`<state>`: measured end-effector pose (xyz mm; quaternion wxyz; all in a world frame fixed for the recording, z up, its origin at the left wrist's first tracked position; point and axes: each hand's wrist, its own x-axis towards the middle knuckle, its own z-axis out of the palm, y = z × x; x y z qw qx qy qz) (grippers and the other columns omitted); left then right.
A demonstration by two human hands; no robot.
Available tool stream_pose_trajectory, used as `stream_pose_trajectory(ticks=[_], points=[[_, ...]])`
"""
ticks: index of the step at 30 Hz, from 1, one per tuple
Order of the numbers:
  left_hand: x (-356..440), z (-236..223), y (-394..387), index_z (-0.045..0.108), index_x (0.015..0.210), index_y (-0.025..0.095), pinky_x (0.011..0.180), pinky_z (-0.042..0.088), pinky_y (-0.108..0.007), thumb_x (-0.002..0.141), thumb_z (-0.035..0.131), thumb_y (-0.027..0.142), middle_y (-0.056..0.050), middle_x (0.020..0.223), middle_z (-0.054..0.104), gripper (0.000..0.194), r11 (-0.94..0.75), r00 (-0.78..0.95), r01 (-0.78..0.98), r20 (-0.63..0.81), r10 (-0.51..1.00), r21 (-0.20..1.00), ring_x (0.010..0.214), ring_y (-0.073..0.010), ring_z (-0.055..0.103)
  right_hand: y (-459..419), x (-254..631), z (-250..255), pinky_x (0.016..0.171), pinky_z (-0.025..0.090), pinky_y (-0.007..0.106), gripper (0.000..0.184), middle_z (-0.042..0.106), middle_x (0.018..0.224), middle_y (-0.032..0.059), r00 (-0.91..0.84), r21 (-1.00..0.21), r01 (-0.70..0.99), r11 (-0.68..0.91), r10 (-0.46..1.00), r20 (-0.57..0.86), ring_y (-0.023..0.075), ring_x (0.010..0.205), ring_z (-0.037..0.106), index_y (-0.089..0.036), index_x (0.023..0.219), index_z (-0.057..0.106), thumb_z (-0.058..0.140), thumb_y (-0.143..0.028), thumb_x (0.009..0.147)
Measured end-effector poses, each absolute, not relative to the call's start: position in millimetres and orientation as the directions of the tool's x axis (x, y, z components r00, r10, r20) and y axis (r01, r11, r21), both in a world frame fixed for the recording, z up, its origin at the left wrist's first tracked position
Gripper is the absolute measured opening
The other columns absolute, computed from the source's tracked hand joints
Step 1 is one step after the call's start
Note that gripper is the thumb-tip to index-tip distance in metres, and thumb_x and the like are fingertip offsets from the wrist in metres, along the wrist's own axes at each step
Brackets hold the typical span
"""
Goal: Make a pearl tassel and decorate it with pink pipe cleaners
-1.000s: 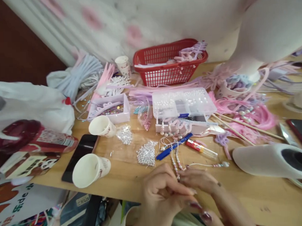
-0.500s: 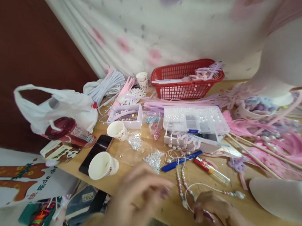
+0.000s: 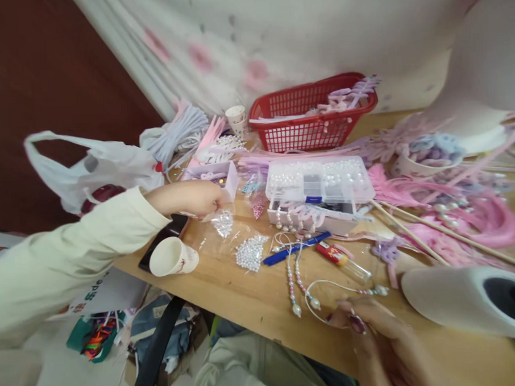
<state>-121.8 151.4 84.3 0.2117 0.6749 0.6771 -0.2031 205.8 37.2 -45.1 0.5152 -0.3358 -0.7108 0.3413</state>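
My left hand (image 3: 193, 198) reaches across to the area between the small white box (image 3: 229, 180) and a bag of clear beads (image 3: 222, 223). Its fingers curl downward and are mostly hidden by the back of the hand, so what they touch does not show. At the front edge, my right hand (image 3: 374, 330) pinches the end of a thin white cord (image 3: 316, 311) between thumb and finger. The cord loops up to a short row of pink and blue beads with a larger pearl (image 3: 381, 290). Two beaded strands (image 3: 291, 280) lie beside it.
Around them are white pearl beads (image 3: 250, 254), a blue pen (image 3: 296, 248), a red lighter (image 3: 330, 252), a paper cup (image 3: 170, 257), a bead organizer (image 3: 320, 179), a red basket (image 3: 306, 137), wooden sticks (image 3: 438, 230) and a large white roll (image 3: 441, 293). A plastic bag (image 3: 111, 165) stands left.
My left hand has moved from the front middle of the table, up and left to the bead bag, covering a paper cup. My right hand stays on the cord. The view has shifted slightly.
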Motion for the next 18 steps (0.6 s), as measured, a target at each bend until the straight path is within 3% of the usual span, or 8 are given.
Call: stream_pose_trajectory(ticks=[5,11,15,18], points=[[-137,65,163,0.078,0.099,0.014,0.054,0.039,-0.026,0.082,0.051,0.015,0.001,0.047,0.061,0.032,0.082,-0.039,0.996,-0.667,0.744,0.034,0.044,-0.0164,0.054,35,202,-45,0.066,0.054,0.029,0.034,0.073,0.084,0.0046,-0.205,-0.839,0.134,0.527,0.844,0.496,0.019,0.073,0.069,-0.024,0.114,0.068,0.052,-0.001,0.096],[-131,73,167,0.071,0.114,0.013,0.046,0.037,-0.025,0.084,0.058,0.022,-0.002,0.054,0.068,0.034,0.161,-0.057,0.984,-0.717,0.695,0.078,0.041,-0.015,0.051,35,202,-47,0.067,0.052,0.028,0.034,0.073,0.085,0.004,-0.194,-0.833,0.125,0.54,0.836,0.513,0.0169,0.072,0.067,-0.021,0.113,0.068,0.053,0.002,0.094],[-122,91,169,0.074,0.088,0.017,0.052,0.038,-0.026,0.084,0.063,0.032,-0.002,0.057,0.068,0.019,0.089,-0.002,0.991,-0.667,0.745,0.097,0.046,-0.0138,0.051,33,203,-47,0.069,0.052,0.026,0.034,0.072,0.084,0.0032,-0.194,-0.837,0.126,0.532,0.841,0.505,0.0158,0.073,0.068,-0.021,0.113,0.068,0.053,0.003,0.095],[-120,100,165,0.073,0.074,0.017,0.066,0.042,-0.027,0.08,0.064,0.029,-0.003,0.071,0.071,0.016,-0.123,0.137,0.991,-0.431,0.892,0.062,0.063,-0.0159,0.06,33,203,-46,0.067,0.051,0.025,0.033,0.071,0.083,0.0029,-0.196,-0.844,0.148,0.516,0.851,0.487,0.0156,0.074,0.068,-0.021,0.114,0.068,0.053,0.002,0.095]])
